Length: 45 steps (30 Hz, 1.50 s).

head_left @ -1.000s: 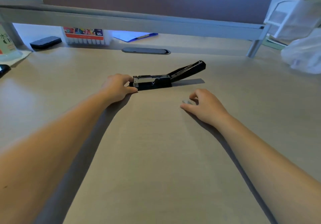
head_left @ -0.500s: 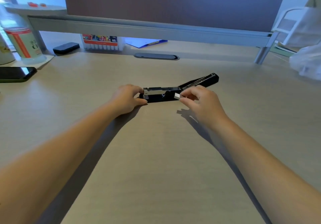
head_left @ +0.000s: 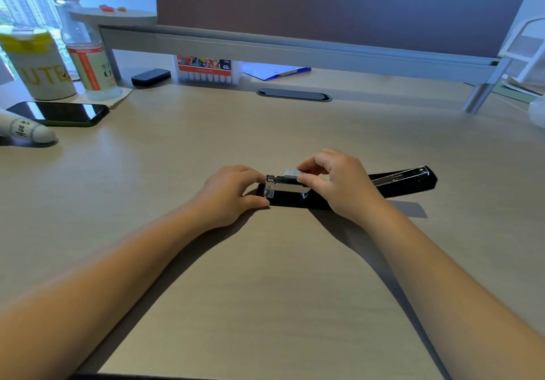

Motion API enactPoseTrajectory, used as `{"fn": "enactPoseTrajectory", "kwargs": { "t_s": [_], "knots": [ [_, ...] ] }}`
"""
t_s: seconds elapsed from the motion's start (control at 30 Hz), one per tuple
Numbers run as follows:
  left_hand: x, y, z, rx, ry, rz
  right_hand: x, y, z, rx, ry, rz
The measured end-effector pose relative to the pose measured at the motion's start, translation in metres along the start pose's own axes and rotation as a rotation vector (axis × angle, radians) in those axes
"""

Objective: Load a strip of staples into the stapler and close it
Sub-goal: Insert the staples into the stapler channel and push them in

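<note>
A black stapler [head_left: 290,199] lies open on the wooden desk, its lid [head_left: 404,180] swung flat to the right and its shiny metal magazine facing up. My left hand [head_left: 230,193] grips the stapler's left front end, thumb low on the base and fingers on the metal tip. My right hand [head_left: 339,182] pinches a small silver strip of staples [head_left: 292,172] between thumb and fingers, right over the magazine channel. Whether the strip sits inside the channel is hidden by my fingers.
At the far left stand a yellow-lettered cup [head_left: 38,64], a clear bottle [head_left: 88,52], a black phone [head_left: 62,112] and a white tube [head_left: 26,128]. A marker box [head_left: 206,68], a black case [head_left: 150,77] and a blue folder [head_left: 277,72] lie under the monitor shelf.
My right hand picked the staple strip off the desk, carried it left and up, and now holds it over the magazine. My left hand kept its hold on the stapler's front.
</note>
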<state>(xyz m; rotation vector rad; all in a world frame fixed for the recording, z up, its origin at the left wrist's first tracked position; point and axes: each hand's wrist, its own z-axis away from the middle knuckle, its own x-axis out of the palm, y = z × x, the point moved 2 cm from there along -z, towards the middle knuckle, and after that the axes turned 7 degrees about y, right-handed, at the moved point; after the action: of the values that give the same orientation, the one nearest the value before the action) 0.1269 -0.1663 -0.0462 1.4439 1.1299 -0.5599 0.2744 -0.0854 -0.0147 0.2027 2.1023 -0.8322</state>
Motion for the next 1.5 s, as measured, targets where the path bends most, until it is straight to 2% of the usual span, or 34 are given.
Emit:
{"fn": "enactPoseTrajectory", "kwargs": {
  "t_s": [0.67,0.87,1.1,1.37,1.5],
  "knots": [
    [0.001,-0.003,-0.001,-0.001,-0.007,0.0,0.0,-0.003,0.003,0.008,-0.068,-0.007],
    [0.0,-0.002,0.0,-0.009,-0.006,0.017,-0.007,0.0,0.007,-0.007,-0.051,0.083],
    [0.0,-0.002,0.0,-0.016,-0.005,0.004,-0.007,-0.003,0.011,-0.008,-0.127,0.106],
    [0.001,0.0,0.0,-0.019,0.006,-0.003,0.0,-0.008,0.009,-0.023,-0.176,0.023],
    [0.0,0.0,-0.001,-0.016,-0.001,-0.026,-0.004,-0.006,0.01,-0.021,-0.152,0.08]
  ]
}}
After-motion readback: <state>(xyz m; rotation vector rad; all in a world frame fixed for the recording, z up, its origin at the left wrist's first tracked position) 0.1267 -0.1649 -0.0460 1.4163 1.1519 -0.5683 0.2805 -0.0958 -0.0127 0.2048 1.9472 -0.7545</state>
